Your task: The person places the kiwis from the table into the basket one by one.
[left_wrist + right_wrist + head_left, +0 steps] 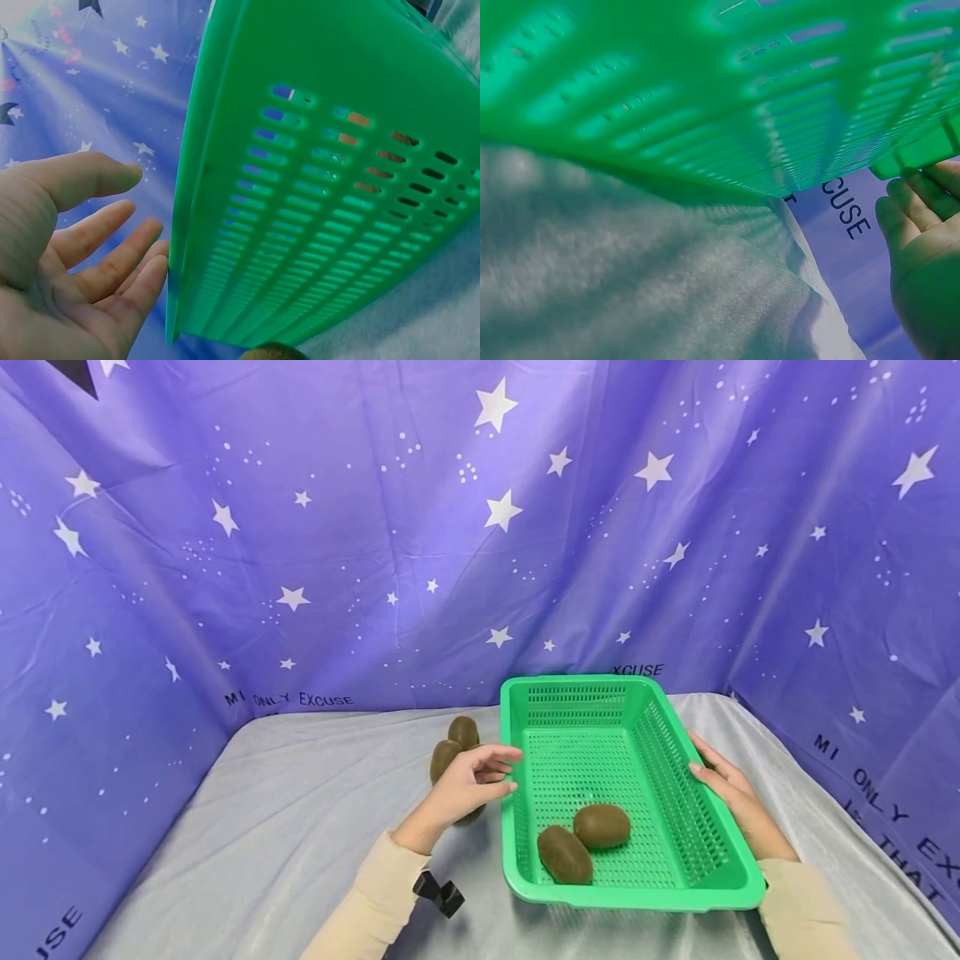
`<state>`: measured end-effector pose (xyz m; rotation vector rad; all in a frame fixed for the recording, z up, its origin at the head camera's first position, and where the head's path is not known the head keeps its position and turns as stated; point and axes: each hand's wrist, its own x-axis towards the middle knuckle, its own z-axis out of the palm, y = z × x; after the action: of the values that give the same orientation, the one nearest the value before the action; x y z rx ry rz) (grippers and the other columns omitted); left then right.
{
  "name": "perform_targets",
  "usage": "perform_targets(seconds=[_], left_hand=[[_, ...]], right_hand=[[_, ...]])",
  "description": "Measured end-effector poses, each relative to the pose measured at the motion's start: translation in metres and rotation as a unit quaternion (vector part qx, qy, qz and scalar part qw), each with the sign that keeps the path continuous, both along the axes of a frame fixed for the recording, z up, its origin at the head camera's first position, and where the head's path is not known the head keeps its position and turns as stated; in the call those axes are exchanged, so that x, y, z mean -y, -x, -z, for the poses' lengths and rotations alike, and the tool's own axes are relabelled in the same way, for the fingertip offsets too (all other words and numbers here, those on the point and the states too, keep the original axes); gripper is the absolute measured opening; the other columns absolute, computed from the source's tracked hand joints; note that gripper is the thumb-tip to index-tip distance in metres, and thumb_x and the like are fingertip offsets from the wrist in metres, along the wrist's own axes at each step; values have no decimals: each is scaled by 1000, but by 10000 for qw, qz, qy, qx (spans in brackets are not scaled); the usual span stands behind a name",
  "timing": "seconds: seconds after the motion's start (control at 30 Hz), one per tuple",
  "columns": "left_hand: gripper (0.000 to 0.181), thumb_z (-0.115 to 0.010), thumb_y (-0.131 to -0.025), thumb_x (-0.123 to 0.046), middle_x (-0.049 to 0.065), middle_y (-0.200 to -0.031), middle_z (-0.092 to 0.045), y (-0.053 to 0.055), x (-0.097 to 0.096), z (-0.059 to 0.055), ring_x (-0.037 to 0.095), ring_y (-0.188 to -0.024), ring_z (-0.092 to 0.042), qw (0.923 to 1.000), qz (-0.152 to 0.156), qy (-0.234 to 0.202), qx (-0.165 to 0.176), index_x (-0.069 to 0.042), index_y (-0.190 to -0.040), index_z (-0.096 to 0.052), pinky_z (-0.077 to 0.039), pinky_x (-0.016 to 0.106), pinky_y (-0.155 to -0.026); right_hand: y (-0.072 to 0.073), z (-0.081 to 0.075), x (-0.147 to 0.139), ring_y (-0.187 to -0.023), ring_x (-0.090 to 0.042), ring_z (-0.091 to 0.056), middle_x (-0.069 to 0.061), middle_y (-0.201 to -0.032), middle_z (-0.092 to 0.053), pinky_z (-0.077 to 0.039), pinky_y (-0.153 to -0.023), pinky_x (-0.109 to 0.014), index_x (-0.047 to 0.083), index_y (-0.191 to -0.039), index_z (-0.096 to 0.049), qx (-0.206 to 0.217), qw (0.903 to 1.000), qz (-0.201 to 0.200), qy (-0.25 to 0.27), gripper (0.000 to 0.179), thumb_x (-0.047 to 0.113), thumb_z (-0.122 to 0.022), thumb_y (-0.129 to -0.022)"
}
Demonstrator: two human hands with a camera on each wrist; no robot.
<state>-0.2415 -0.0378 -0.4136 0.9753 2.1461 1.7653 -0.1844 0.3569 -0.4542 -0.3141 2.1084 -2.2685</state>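
A green plastic basket (577,760) with slotted walls is tilted in the head view. Inside it, near the front edge, lie two brown kiwis, one at the left (565,855) and the other (602,826) touching it. My right hand (738,797) holds the basket's right rim, the thumb over the edge and the fingers at the outer side. At the left rim, my left hand (472,783) is held with loosely bent fingers and nothing in its grasp. In the left wrist view, its fingertips (154,274) come right to the rim.
More kiwis (463,732) lie on the grey cloth (300,827) left of the basket, partly hidden by my left hand. A purple star-printed curtain (390,527) stands behind and along both sides. A black clip-like object (438,893) sits at the left sleeve.
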Motion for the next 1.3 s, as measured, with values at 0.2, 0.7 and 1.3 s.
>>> perform_targets(seconds=[0.2, 0.7, 1.3], left_hand=[[39, -62, -87, -2, 22, -123, -58, 2, 6, 4, 33, -108, -56, 9997, -183, -127, -38, 5, -125, -55, -48, 29, -90], [32, -59, -89, -2, 27, -118, -58, 8, 20, 16, 42, -109, -55, 9970, -715, -303, 48, 8, -120, -56, -48, 24, -88], [31, -60, -87, 2, 27, -118, -57, -4, 34, 2, 47, -114, -48, 9893, -1437, -200, 120, 11, -117, -57, -39, 52, -99]], right_hand=[[0, 0, -1, -112, -8, -56, 16, -136, -44, -51, -86, -28, 20, -153, -11, -13, 9999, 63, -82, 55, 18, -35, -103], [3, -1, -2, -110, -9, -58, 16, -134, -46, -51, -85, -28, 19, -153, -11, -71, 9998, 76, -150, 56, 18, -36, -103], [0, 1, -1, -109, -12, -59, 16, -134, -47, -52, -84, -32, 20, -153, -9, 119, 9999, 4, 58, 56, 19, -35, -103]])
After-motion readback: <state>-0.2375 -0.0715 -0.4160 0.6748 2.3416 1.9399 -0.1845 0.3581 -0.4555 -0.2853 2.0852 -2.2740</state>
